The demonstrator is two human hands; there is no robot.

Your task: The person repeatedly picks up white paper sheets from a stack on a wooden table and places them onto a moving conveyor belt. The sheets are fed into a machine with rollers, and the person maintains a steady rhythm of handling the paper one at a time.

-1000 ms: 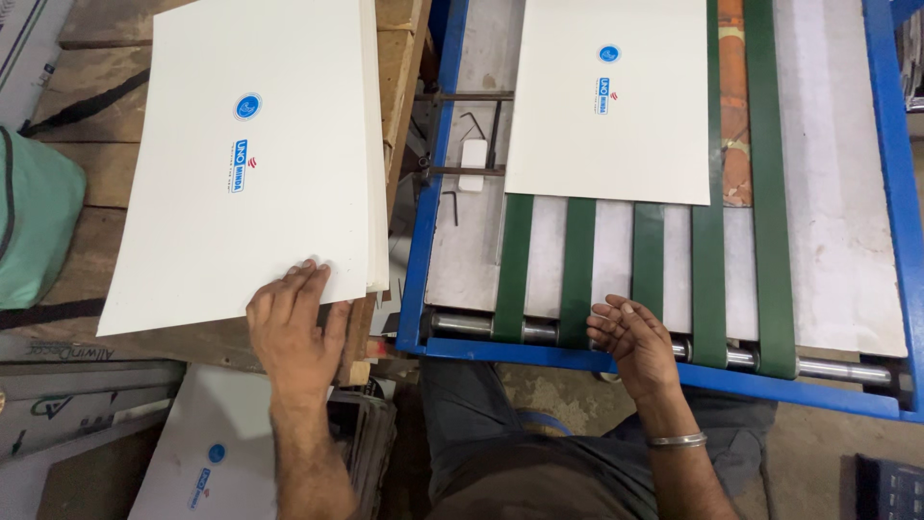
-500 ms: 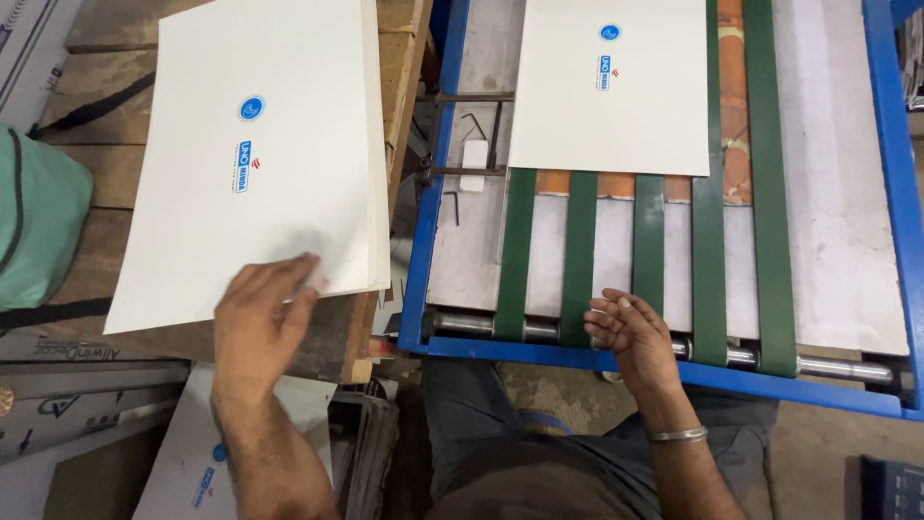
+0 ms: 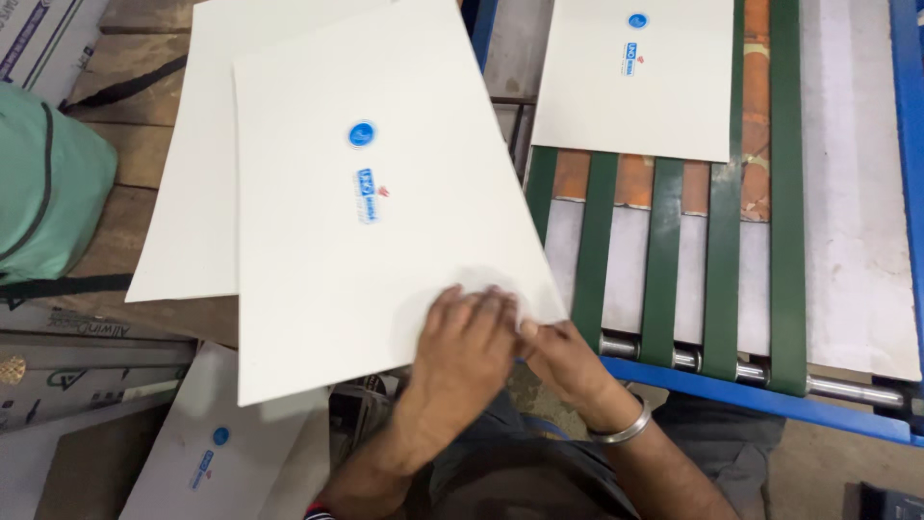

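White printed sheet [image 3: 375, 212] gripped at its near corner by left hand [image 3: 464, 347] and right hand [image 3: 566, 361], above stack [image 3: 188, 212], beside conveyor belts [image 3: 664, 260].

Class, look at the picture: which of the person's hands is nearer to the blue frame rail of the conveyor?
Right. The right hand sits just beside the blue frame rail; the left hand lies farther left, on the white sheet.
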